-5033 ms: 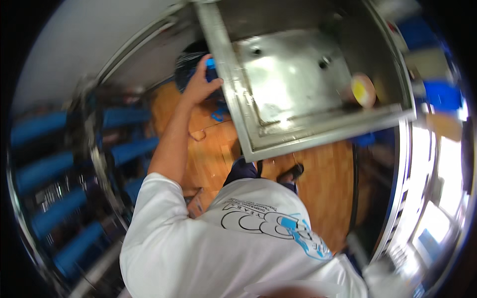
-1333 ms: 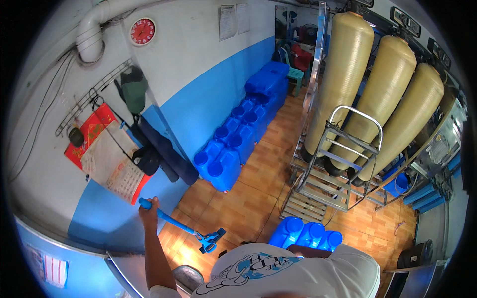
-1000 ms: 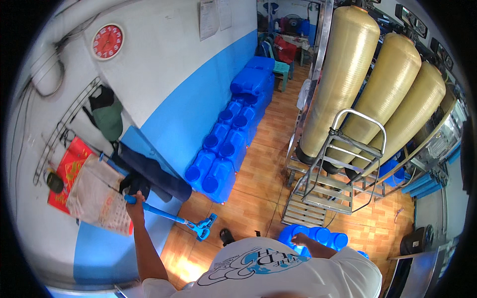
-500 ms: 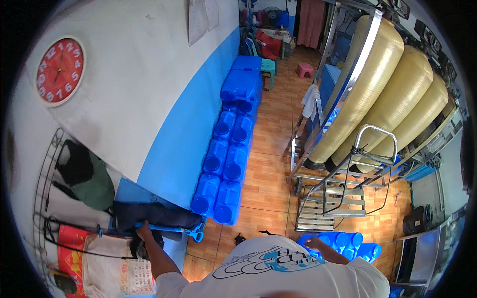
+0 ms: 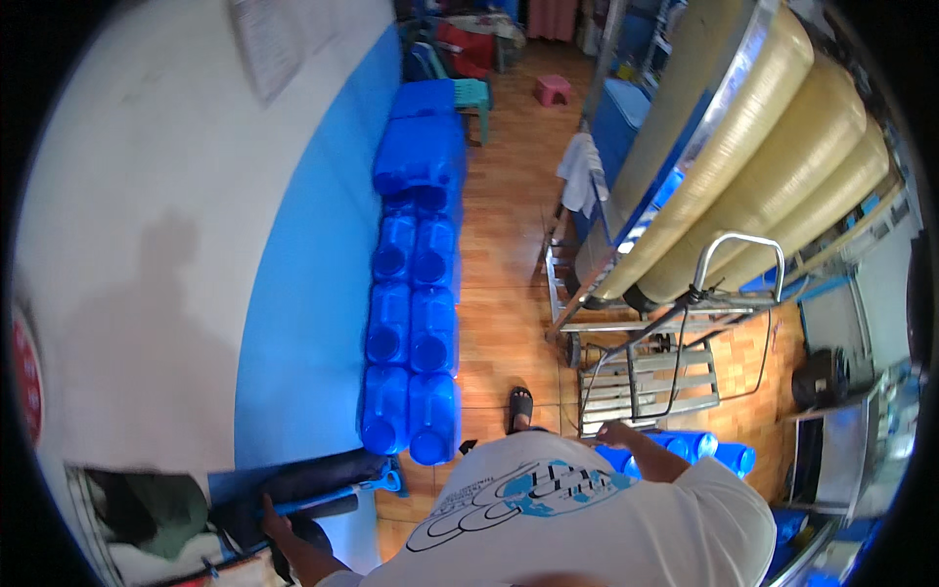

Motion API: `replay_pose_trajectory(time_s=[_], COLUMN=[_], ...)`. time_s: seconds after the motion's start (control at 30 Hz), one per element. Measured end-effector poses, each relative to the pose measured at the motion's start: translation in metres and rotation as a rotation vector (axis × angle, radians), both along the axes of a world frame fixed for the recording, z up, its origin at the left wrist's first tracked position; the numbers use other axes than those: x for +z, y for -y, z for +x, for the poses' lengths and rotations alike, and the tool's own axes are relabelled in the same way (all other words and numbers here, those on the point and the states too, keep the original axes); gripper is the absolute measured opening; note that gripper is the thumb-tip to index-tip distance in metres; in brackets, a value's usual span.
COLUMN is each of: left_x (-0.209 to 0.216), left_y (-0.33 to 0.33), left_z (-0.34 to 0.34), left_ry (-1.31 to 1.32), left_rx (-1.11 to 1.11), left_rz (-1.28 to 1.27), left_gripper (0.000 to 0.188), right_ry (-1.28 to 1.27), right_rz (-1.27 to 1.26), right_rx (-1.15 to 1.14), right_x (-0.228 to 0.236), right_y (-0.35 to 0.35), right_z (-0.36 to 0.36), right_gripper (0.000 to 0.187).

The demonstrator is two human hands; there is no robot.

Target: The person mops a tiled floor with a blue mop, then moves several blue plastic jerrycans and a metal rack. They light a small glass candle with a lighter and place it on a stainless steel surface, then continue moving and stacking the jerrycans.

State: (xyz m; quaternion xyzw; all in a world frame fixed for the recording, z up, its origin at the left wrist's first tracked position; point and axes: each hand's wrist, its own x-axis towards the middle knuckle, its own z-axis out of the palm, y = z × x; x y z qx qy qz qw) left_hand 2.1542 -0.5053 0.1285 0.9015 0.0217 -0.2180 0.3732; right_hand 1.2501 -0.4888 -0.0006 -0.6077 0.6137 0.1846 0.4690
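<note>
My left hand is at the low left, its fingers closed around one end of a blue stick that has a loop-shaped grip. The stick lies across a dark cloth bundle against the wall. On the other side, my right hand is held out beside my body, apart from the hand cart. Its fingers are too small and blurred to read. Several blue jugs stand behind and below that arm, and I see no contact with them.
Blue water jugs stand in two rows along the left wall. A metal hand cart stands at the right, before a steel frame holding tall tan tanks. Farther back are a pink stool and a green chair.
My view has turned, so the clock has slid to the left edge. One sandalled foot now shows on the tiles. My right hand sits higher in view, nearer the cart; my left remains on the stick.
</note>
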Motion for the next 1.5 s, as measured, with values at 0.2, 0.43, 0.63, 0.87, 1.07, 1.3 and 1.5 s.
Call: replay_pose_trajectory(time_s=[0.2, 0.43, 0.63, 0.87, 1.07, 1.3, 1.5], left_x=[0.013, 0.017, 0.014, -0.008, -0.022, -0.021, -0.043], left_y=[0.163, 0.453, 0.622, 0.738, 0.779, 0.782, 0.777], left_z=[-0.158, -0.371, -0.552, -0.725, -0.825, -0.845, -0.813], left_ry=[-0.04, -0.139, -0.044, 0.065, 0.06, 0.134, 0.018], left_rx=[-0.48, -1.511, -2.143, -2.608, -2.647, -2.644, -2.714], left_rz=[-0.159, 0.241, 0.523, 0.622, 0.558, 0.597, 0.677], left_gripper=[0.056, 0.052, 0.048, 0.045, 0.043, 0.041, 0.043], right_ry=[-0.115, 0.102, 0.232, 0.235, -0.09, -0.194, -0.177], right_rz=[-0.212, -0.916, -1.029, -1.107, -1.084, -1.11, -1.139], right_rx=[-0.014, -1.176, -1.46, -1.278, -1.375, -1.374, -1.369], right_x=[-0.01, 0.113, 0.191, 0.192, 0.201, 0.199, 0.195], right_y=[0.064, 0.213, 0.286, 0.302, 0.327, 0.336, 0.334], right_z=[-0.076, -0.06, -0.065, -0.063, -0.03, -0.032, -0.033], right_gripper=[0.057, 0.074, 0.08, 0.054, 0.05, 0.038, 0.034])
